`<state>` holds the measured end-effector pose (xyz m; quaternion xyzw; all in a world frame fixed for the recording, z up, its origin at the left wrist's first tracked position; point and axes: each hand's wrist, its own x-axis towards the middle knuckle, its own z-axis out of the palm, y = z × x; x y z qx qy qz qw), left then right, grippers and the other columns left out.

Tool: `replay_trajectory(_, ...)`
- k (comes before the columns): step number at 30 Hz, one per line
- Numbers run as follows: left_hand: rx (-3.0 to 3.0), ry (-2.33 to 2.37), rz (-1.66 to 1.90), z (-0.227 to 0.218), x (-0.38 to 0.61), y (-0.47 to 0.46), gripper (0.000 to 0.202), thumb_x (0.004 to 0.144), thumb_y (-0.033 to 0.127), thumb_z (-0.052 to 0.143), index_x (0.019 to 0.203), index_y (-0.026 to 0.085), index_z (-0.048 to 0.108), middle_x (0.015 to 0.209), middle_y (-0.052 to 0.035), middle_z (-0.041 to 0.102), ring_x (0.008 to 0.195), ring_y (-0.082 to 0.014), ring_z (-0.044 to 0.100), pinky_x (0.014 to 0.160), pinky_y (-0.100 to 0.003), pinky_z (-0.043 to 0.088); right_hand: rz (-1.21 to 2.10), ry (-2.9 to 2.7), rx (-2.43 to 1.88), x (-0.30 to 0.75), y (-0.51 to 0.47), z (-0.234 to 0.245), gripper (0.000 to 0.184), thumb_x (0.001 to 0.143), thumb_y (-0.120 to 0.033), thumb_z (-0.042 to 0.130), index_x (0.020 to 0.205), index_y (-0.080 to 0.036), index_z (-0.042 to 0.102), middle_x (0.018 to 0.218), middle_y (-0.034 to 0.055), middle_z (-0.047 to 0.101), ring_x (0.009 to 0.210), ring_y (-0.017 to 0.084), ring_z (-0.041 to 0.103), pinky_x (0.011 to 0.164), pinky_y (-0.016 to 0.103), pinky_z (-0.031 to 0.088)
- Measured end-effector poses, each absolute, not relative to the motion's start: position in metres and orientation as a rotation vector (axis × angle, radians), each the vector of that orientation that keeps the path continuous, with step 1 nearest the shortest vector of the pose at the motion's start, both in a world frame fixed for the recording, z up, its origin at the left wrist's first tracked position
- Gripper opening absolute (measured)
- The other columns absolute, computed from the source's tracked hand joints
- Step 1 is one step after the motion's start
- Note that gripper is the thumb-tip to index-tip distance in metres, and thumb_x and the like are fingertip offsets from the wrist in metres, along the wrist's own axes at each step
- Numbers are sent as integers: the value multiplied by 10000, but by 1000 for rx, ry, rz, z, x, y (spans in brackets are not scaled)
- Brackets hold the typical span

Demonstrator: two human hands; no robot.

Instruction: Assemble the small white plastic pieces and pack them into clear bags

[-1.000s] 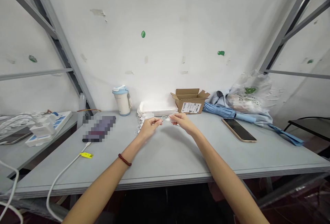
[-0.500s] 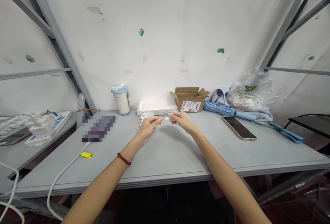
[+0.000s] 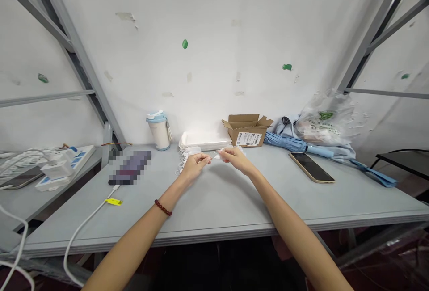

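A thin white string (image 3: 213,153) with a small white piece on it spans the short gap between my hands, a little above the table. My left hand (image 3: 195,166) pinches one end between thumb and fingertips. At the other side my right hand (image 3: 235,157) is closed on the string near the white piece; its fingertips partly hide what they grip. Just behind the hands lies a stack of flat white pieces (image 3: 206,139) against the wall. Loose white strings (image 3: 181,161) hang over its front left, partly covered by my left hand.
An open cardboard box (image 3: 248,131), a blue folded umbrella (image 3: 284,141) and a plastic bag (image 3: 326,119) line the back right. A phone (image 3: 311,167) lies at right. A cup (image 3: 159,131) stands back left, near a pixelated dark object (image 3: 130,169) with a white cable (image 3: 85,221).
The view has shifted slightly. Both hands keep their pinch, and the string between them shows as a somewhat taller loop beside the white piece.
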<state>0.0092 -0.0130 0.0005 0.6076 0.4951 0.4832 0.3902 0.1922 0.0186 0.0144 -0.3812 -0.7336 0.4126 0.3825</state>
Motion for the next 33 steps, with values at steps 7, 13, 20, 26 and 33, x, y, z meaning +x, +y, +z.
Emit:
replay_trajectory(7,1561,1261,1268,1,8,-11,303,676,454,620,732,160,668,738,-46,672,735,-176,575,665,-279,405,1037,-1879,-985,189,17,15,398,795,-513,494,590,-173,468,588,-23,449,567,99,376,540,246,258)
replay_trajectory(13,1543,1262,1282,3,8,-12,323,662,467,621,735,155,661,714,-44,652,664,-151,530,606,-263,375,1078,-1785,-980,190,15,19,382,785,-497,501,583,-175,467,560,-30,411,549,98,352,535,255,244)
replay_trajectory(20,1547,1257,1256,2,10,-13,347,661,495,613,745,162,665,734,-43,650,695,-160,532,604,-265,366,1114,-1785,-947,189,14,19,391,780,-496,520,565,-175,455,550,-33,393,548,96,342,542,257,239)
replay_trajectory(26,1484,1246,1256,3,10,-14,323,661,470,631,753,163,672,730,-34,642,704,-147,529,618,-256,370,1111,-1793,-914,190,17,16,384,794,-470,513,560,-175,442,556,-34,389,557,94,346,551,255,243)
replay_trajectory(33,1561,1281,1250,1,10,-14,305,669,456,612,724,159,655,713,-38,649,700,-163,550,640,-272,393,1054,-1853,-958,189,19,13,418,786,-515,504,551,-175,443,558,-29,427,543,92,355,534,249,251)
